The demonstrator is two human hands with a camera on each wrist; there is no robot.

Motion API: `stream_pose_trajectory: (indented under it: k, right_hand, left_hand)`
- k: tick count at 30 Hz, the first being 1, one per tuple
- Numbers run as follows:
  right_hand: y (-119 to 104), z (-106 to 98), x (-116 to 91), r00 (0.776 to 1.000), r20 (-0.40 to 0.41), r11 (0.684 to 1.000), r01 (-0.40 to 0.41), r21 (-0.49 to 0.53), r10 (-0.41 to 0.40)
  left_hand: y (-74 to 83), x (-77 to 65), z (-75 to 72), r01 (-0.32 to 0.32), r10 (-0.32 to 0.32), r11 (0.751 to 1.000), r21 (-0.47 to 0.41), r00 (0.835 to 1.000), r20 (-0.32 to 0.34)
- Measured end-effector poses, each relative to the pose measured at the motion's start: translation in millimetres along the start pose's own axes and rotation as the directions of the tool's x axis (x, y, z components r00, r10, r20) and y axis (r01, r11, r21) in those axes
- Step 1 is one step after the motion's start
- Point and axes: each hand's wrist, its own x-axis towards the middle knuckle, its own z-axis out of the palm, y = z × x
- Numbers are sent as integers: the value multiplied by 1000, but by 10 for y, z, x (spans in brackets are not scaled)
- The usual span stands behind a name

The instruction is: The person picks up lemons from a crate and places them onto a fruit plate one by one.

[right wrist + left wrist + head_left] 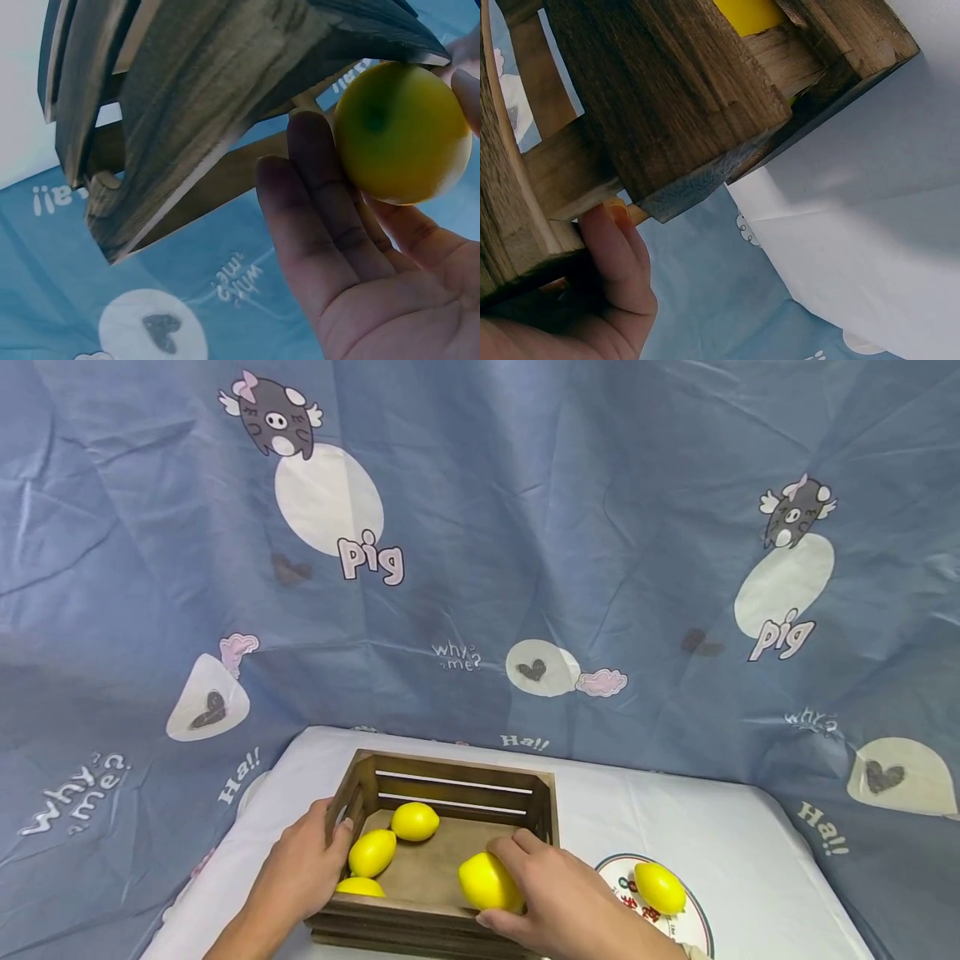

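A brown slatted wooden crate (450,768) stands on the white table. My left hand (303,864) grips its left side, the thumb over the edge; in the left wrist view, part of that hand (619,277) curls around the wood. Between thumb and fingers, my right hand (551,889) holds a yellow lemon (487,882) above the crate's front right part. The right wrist view shows this lemon (401,135) beside the crate's wooden wall (195,97). Inside, along the left, lie a rear lemon (415,822), a middle lemon (372,853) and a front lemon (361,887), partly hidden by the front wall.
Right of the crate is a round white plate (693,922) with printed markings, partly behind my right forearm. One lemon (660,888) lies on it. A blue printed cloth (465,610) hangs behind the white-covered table (750,843).
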Motion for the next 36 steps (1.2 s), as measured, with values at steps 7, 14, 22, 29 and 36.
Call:
stream_pose_trajectory:
  k: [7, 14, 22, 29, 36]
  right_hand:
    - [61, -69, -150, 999, 29, 996, -34, 87, 31]
    - [128, -149, -304, 988, 121, 980, -113, 166, 93]
    - [218, -42, -572, 988, 65, 975, -149, 164, 140]
    - [359, 160, -804, 990, -51, 975, -120, 185, 132]
    - [409, 384, -975, 929, -361, 995, -63, 77, 87]
  left_hand:
    - [5, 0, 1, 6, -6, 1000, 6, 1000, 6]
    - [-10, 5, -1, 24, -24, 1000, 9, 999, 23]
    - [-55, 4, -32, 8, -8, 1000, 20, 1000, 17]
    - [-86, -31, -65, 5, -5, 1000, 5, 1000, 16]
    - [-145, -23, -90, 11, -11, 1000, 10, 1000, 26]
